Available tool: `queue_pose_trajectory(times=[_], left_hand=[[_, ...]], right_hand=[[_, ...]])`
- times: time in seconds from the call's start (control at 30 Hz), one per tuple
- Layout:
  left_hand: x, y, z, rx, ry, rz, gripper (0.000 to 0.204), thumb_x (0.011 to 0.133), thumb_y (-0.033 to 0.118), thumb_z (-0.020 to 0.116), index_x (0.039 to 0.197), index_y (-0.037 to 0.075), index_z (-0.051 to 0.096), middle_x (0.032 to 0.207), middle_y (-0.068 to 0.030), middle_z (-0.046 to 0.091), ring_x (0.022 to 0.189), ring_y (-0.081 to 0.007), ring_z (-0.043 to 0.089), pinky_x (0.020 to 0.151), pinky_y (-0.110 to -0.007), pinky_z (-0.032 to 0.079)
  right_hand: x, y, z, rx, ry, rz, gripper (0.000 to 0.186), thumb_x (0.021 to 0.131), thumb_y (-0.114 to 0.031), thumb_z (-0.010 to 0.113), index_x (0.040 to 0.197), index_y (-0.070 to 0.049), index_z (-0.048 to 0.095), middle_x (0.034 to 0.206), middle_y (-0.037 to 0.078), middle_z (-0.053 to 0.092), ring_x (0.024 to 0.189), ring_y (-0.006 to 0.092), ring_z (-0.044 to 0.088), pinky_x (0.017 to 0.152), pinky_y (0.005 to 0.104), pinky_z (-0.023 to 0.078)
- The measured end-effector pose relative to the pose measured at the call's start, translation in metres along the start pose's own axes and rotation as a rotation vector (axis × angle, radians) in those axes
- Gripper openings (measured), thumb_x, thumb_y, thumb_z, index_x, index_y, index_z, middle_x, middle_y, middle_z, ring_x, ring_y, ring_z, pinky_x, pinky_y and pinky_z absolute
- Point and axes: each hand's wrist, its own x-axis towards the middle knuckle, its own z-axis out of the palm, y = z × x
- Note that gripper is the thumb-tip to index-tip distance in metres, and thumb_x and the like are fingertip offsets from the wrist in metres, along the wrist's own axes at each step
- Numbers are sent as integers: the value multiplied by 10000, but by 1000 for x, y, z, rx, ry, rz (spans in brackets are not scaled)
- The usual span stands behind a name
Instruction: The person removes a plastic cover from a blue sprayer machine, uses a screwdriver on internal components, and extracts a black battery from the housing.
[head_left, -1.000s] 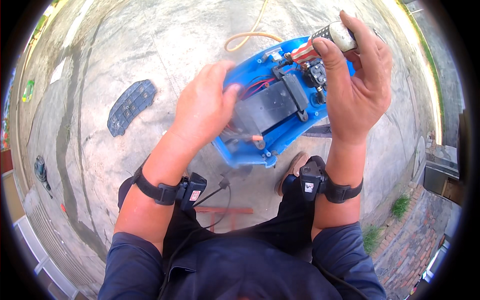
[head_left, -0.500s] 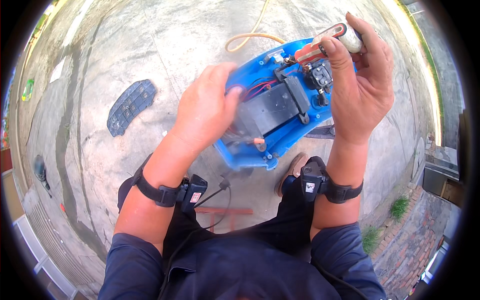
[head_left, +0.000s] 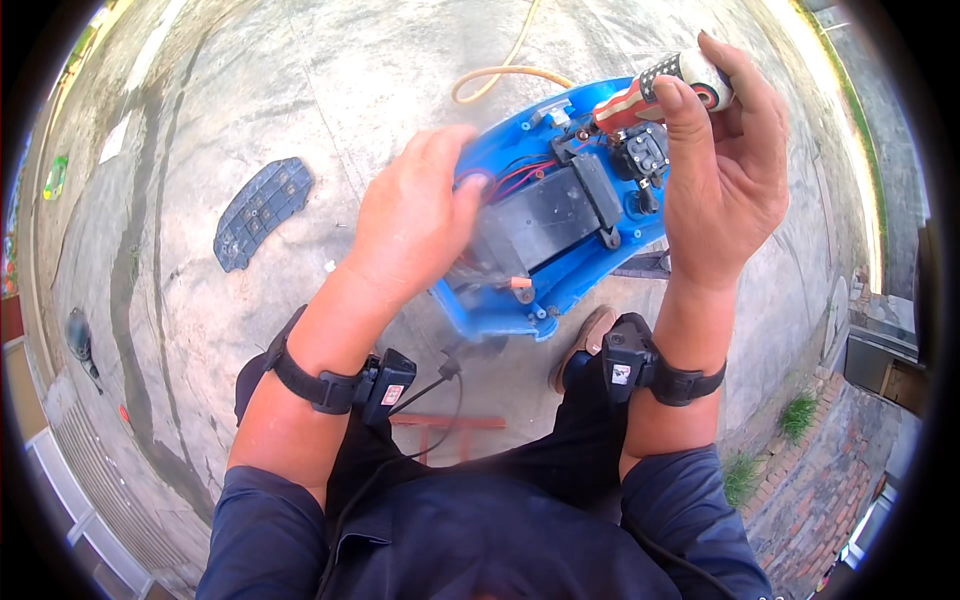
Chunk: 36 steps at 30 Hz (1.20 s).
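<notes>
A blue plastic housing (head_left: 585,285) is tilted in front of me, its inside facing up. Inside it sit a black box (head_left: 548,215), red and dark wires (head_left: 522,176), and a black pump-like unit (head_left: 640,150). My left hand (head_left: 415,205) grips the housing's left edge, thumb over the rim. At the upper right, my right hand (head_left: 728,150) pinches a screwdriver (head_left: 660,90) by its thick handle, patterned in red, white and black. The handle points down-left to the housing's far edge, near the pump. The screwdriver's tip cannot be made out.
On the concrete to the left lies a dark ribbed plate (head_left: 262,215). A yellow hose (head_left: 500,72) curls beyond the housing. A red metal frame (head_left: 450,422) is low between my legs. Farther left is a dark rounded object (head_left: 80,338). A brick edging (head_left: 790,450) runs at the right.
The screwdriver handle has turned in my right fingers, so its starred side now shows. My left hand and the housing have hardly moved.
</notes>
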Motion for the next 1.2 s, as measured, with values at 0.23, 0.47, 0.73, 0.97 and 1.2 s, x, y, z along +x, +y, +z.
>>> queue_pose_trajectory(times=[0.23,0.47,0.73,0.97,1.2], left_hand=[[0,0,1,9,11,-1,387,940,158,695,1301,56,605,1173,-200,669,1082,-406,662,906,-464,537],[0,-2,3,0,17,15,376,944,169,678,1296,59,603,1164,-197,666,1061,-412,664,894,-482,542],[0,-4,4,4,38,36,374,937,167,667,1288,57,599,1170,-195,657,1046,-417,659,889,-498,544],[0,-4,3,2,31,29,359,947,155,666,1287,62,602,1166,-196,663,1061,-411,662,898,-482,541],[1,-3,2,-2,25,16,353,952,153,676,1286,60,609,1156,-198,672,1067,-409,666,898,-463,538]], right_hand=[[5,-2,7,242,-33,12,410,977,5,715,1374,34,618,1238,72,666,979,106,665,895,265,555],[0,8,-3,26,-21,-6,452,966,3,732,1405,1,624,1129,19,620,966,84,624,929,253,526],[2,-5,5,145,-66,18,420,988,11,693,1401,11,618,1067,39,666,966,85,626,901,259,541],[2,-5,4,321,-116,91,439,971,10,714,1393,25,595,1081,78,704,961,150,705,894,296,570],[-1,5,2,215,-46,1,448,954,45,723,1382,32,590,1168,114,716,962,157,707,893,275,571]])
